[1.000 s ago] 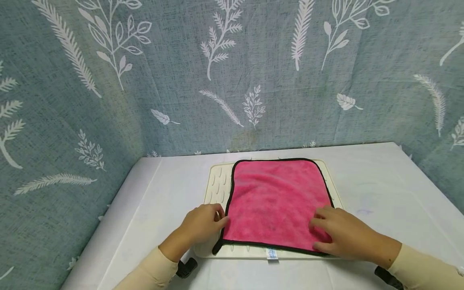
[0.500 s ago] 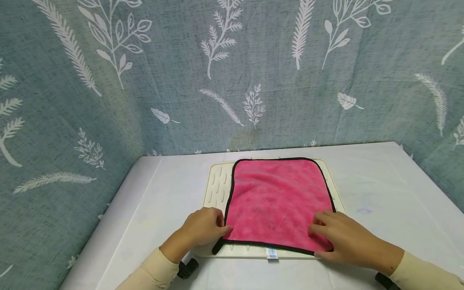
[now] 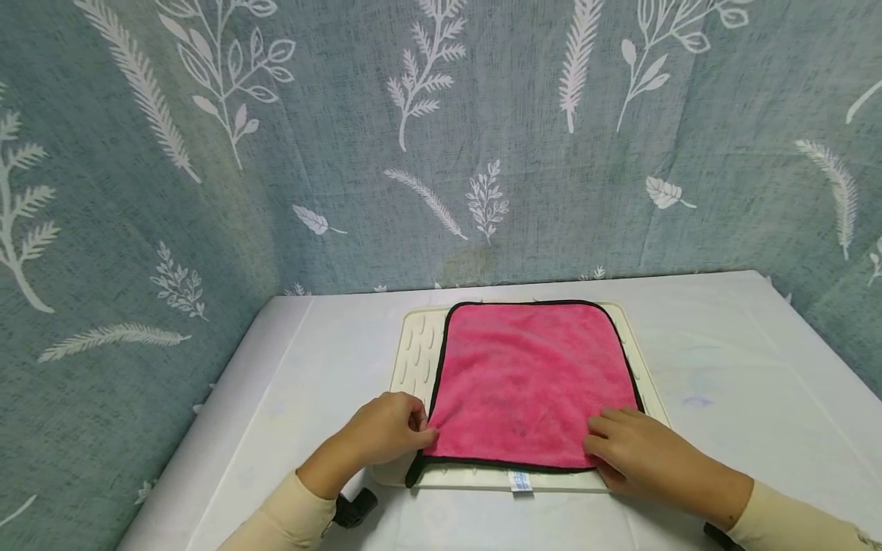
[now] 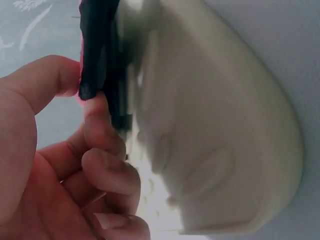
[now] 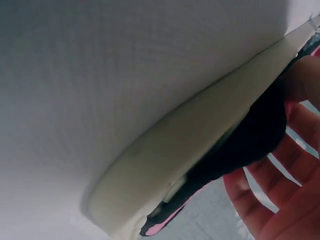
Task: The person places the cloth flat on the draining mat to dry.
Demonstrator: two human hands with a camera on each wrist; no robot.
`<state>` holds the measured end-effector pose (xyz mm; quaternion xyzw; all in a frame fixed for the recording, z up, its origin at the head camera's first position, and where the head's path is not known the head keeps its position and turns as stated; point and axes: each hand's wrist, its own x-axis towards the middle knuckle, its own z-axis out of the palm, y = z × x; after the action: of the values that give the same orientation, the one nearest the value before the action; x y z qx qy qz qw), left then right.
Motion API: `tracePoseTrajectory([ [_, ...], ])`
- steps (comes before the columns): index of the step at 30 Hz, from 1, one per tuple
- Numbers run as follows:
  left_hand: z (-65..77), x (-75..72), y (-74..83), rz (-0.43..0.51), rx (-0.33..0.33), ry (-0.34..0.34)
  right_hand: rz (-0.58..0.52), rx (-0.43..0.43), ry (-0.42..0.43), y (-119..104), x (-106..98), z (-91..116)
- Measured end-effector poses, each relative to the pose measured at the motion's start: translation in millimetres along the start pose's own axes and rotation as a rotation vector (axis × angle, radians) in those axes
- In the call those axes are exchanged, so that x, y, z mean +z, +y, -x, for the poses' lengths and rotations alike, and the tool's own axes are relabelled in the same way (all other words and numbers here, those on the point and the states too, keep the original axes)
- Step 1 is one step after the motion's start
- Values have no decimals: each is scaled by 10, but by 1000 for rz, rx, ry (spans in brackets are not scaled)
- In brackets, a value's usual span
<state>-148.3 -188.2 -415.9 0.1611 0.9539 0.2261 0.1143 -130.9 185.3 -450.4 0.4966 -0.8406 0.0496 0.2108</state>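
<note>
A pink cloth (image 3: pixel 527 375) with black edging lies spread over a cream ridged mat (image 3: pixel 416 360), its front left corner jutting out as a narrow dark tip. At the cloth's left edge my left hand (image 3: pixel 386 428) pinches the black edging (image 4: pixel 97 50) between thumb and index finger, the other fingers curled below. My right hand (image 3: pixel 651 459) is at the front right corner and covers it in the head view. In the right wrist view its thumb and fingers pinch the cloth's dark underside (image 5: pixel 250 135), which stands a little off the mat.
A white-covered table (image 3: pixel 331 360) extends around the mat. Behind and to the left hangs a grey-green curtain (image 3: pixel 537 207) with white leaf prints. A small white label (image 3: pixel 520 481) sticks out at the cloth's front edge.
My right hand's fingers have closed in on the front right corner, drawing it slightly inward. My left thumb and fingers have come together on the left edge. The head view has shifted slightly.
</note>
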Motion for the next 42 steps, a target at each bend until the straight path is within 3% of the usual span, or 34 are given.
tracePoseTrajectory([
  [9,87,-77,53,-3,7,-52,-12,193,-99,16,-82,76],
  [22,134,-47,68,-17,20,-82,-82,155,-82,-3,-152,182],
  [35,169,62,48,-91,48,-101,-225,315,-301,-92,-162,205],
  [42,193,47,25,-79,50,-95,-321,320,-325,-50,-166,150],
])
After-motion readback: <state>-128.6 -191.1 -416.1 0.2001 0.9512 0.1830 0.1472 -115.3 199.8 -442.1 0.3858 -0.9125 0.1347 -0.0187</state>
